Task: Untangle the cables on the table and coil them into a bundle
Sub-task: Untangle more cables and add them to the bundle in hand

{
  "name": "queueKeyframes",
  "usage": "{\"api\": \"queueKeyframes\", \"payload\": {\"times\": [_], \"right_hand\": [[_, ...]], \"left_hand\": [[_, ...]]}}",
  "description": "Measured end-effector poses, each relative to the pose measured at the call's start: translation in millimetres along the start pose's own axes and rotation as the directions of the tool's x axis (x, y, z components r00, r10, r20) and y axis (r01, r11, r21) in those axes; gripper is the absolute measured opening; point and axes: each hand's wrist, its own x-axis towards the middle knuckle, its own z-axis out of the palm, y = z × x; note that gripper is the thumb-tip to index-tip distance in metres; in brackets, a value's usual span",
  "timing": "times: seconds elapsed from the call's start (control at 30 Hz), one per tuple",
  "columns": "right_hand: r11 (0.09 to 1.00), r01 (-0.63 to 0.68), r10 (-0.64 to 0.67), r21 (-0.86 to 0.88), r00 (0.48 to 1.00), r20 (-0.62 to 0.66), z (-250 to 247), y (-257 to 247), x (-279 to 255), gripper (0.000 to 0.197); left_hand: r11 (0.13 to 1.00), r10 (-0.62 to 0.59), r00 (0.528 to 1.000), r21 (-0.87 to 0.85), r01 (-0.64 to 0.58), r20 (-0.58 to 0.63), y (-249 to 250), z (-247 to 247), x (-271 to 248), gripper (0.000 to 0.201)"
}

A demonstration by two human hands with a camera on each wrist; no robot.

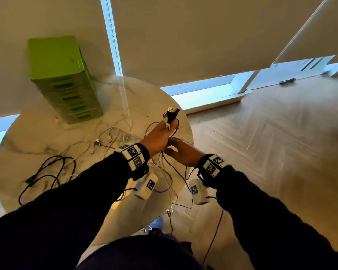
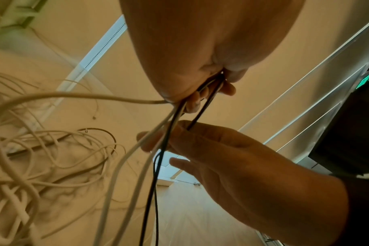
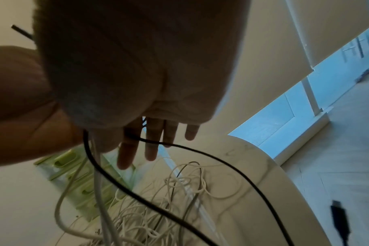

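Left hand (image 1: 158,135) clamps the plugs (image 1: 171,114); right hand (image 1: 183,152) pinches a black cable (image 2: 198,114). Pulling toward five o'clock could tighten the tangle (image 1: 113,137) at nine.

We seem to be in a home or office room: a round marble table (image 1: 27,141) stands on a herringbone wood floor (image 1: 261,143), roller blinds (image 1: 183,36) hang behind it, and green stacked drawers (image 1: 66,88) sit at its far edge.

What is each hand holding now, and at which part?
The left hand grips a bunch of cables just below their plugs. A black cable runs through the fingers of the right hand; a firm grip cannot be told.
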Motion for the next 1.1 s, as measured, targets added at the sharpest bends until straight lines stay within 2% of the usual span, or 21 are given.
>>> {"api": "queueKeyframes", "payload": {"times": [0.07, 0.23, 0.3, 0.37, 0.4, 0.43, 0.47, 0.5, 0.53, 0.57, 0.63, 0.7, 0.77, 0.87, 0.97, 1.1], "right_hand": [[0.999, 0.028, -0.027, 0.044, 0.999, -0.027, 1.5, -0.8, -2.5, 0.026], [0.999, 0.006, 0.0, 0.043, 0.991, -0.131, -16.9, 13.9, -13.3, 0.035], [0.997, -0.074, 0.077, 0.026, 0.987, -0.138, -26.9, 28.4, -18.5, 0.037], [0.97, -0.225, 0.224, -0.092, 0.974, -0.022, -30.5, 56.5, -21.1, 0.037], [0.925, -0.317, 0.337, -0.207, 0.939, 0.066, -29.5, 72.5, -21.9, 0.034], [0.855, -0.399, 0.457, -0.331, 0.882, 0.117, -27.4, 84.1, -22.5, 0.03], [0.776, -0.466, 0.556, -0.426, 0.823, 0.113, -25.6, 93.0, -22.9, 0.033], [0.732, -0.51, 0.602, -0.451, 0.795, 0.078, -24.4, 96.3, -21.7, 0.047], [0.745, -0.527, 0.584, -0.408, 0.811, 0.018, -24.0, 94.3, -19.8, 0.065], [0.808, -0.479, 0.495, -0.343, 0.868, -0.046, -24.3, 86.6, -14.9, 0.079], [0.943, -0.226, 0.204, -0.245, 0.972, -0.113, -22.3, 60.0, -2.2, 0.088], [0.974, 0.018, -0.038, -0.225, 0.996, -0.083, -14.3, 31.3, 11.7, 0.081], [0.96, 0.158, -0.176, -0.23, 0.982, -0.062, -2.9, 8.5, 22.7, 0.059], [0.97, 0.213, -0.221, -0.114, 0.974, -0.056, 3.0, -13.8, 27.1, 0.022], [0.972, 0.225, -0.23, -0.072, 0.97, -0.076, -4.8, -16.2, 22.7, 0.023], [0.99, 0.112, -0.13, -0.087, 0.961, -0.244, -24.1, -0.6, 10.9, 0.025]], "left_hand": [[1.0, 0.015, 0.999, -0.027, -0.016, -0.028, -1.1, -5.0, 3.3, 0.028], [0.981, 0.007, 0.996, -0.194, -0.025, -0.091, -6.8, -28.0, 15.7, 0.034], [0.954, 0.002, 0.994, -0.297, -0.034, -0.108, -6.0, -36.3, 18.7, 0.036], [0.918, 0.003, 0.994, -0.393, -0.046, -0.108, -2.4, -42.5, 19.0, 0.035], [0.898, -0.001, 0.994, -0.437, -0.045, -0.105, -1.1, -44.3, 18.6, 0.033], [0.879, 0.0, 0.995, -0.474, -0.047, -0.098, -0.3, -46.4, 17.2, 0.032], [0.865, 0.006, 0.996, -0.5, -0.047, -0.084, 0.3, -47.0, 16.0, 0.032], [0.856, 0.009, 0.998, -0.515, -0.044, -0.07, 0.5, -47.7, 14.7, 0.031], [0.845, 0.01, 0.999, -0.533, -0.035, -0.05, 0.2, -47.3, 13.1, 0.031], [0.836, 0.014, 0.999, -0.547, -0.03, -0.033, -0.2, -47.0, 11.6, 0.031], [0.823, 0.019, 1.0, -0.568, -0.021, -0.009, -1.7, -46.2, 9.4, 0.027], [0.809, 0.028, 1.0, -0.587, -0.015, 0.013, -1.6, -44.3, 7.7, 0.023], [0.807, 0.032, 0.999, -0.59, -0.01, 0.027, -1.2, -43.9, 8.0, 0.025], [0.832, 0.05, 0.999, -0.554, -0.029, 0.023, -1.9, -48.9, 8.2, 0.03], [0.84, 0.07, 0.997, -0.536, -0.082, -0.044, -4.4, -58.6, 9.3, 0.035], [0.853, 0.066, 0.991, -0.509, -0.117, -0.116, -8.5, -64.5, 11.4, 0.037]]}}
